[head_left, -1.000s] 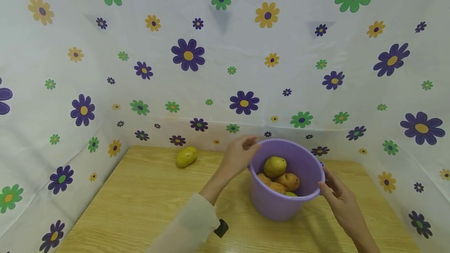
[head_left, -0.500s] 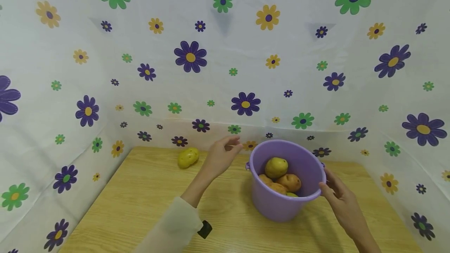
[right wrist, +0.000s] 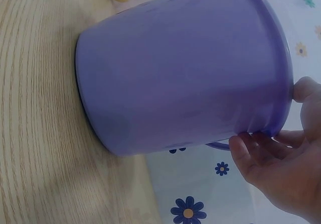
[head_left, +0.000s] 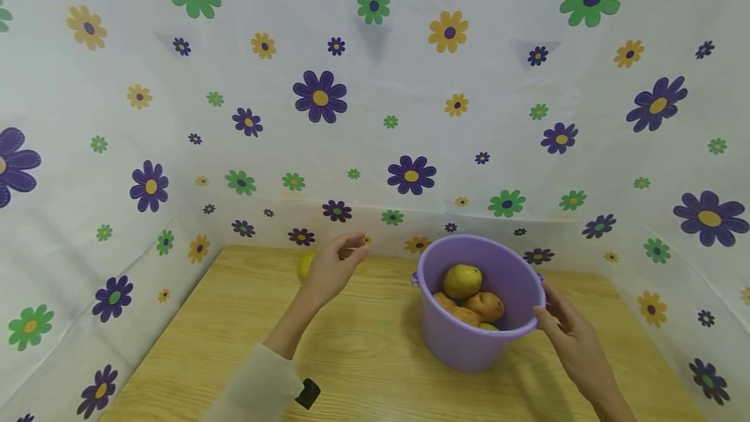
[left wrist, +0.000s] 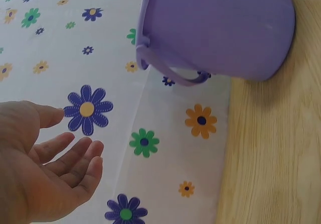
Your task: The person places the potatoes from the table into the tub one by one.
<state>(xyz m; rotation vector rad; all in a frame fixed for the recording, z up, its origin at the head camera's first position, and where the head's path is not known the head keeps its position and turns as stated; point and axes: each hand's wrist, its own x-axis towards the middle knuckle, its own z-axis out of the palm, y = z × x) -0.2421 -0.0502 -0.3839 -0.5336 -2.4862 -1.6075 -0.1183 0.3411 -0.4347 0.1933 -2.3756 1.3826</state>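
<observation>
A purple bucket (head_left: pixel 463 347) stands on the table at right of centre in the head view. Inside it lie several potatoes, among them a yellowish one (head_left: pixel 462 281) on top and a browner potato (head_left: pixel 485 307). My right hand (head_left: pixel 577 347) grips the bucket's right rim, thumb on the edge and fingers beneath it, as the right wrist view also shows (right wrist: pixel 281 158). My left hand (head_left: pixel 331 269) hovers left of the bucket with loosely bent fingers and holds nothing. Behind it, a single yellow potato (head_left: pixel 304 267) is partly hidden at the table's back.
The wooden table (head_left: pixel 205 344) ends at a white flowered cloth (head_left: pixel 363 148) that rises behind and on both sides. The bucket's handle (left wrist: pixel 173 76) hangs down its outer wall. A dark strap-like piece (head_left: pixel 307 394) shows beside the left sleeve (head_left: pixel 258 383).
My left hand has left the bucket's left rim and moved left, now overlapping the single potato. The right hand keeps its grip, and the bucket stays in place.
</observation>
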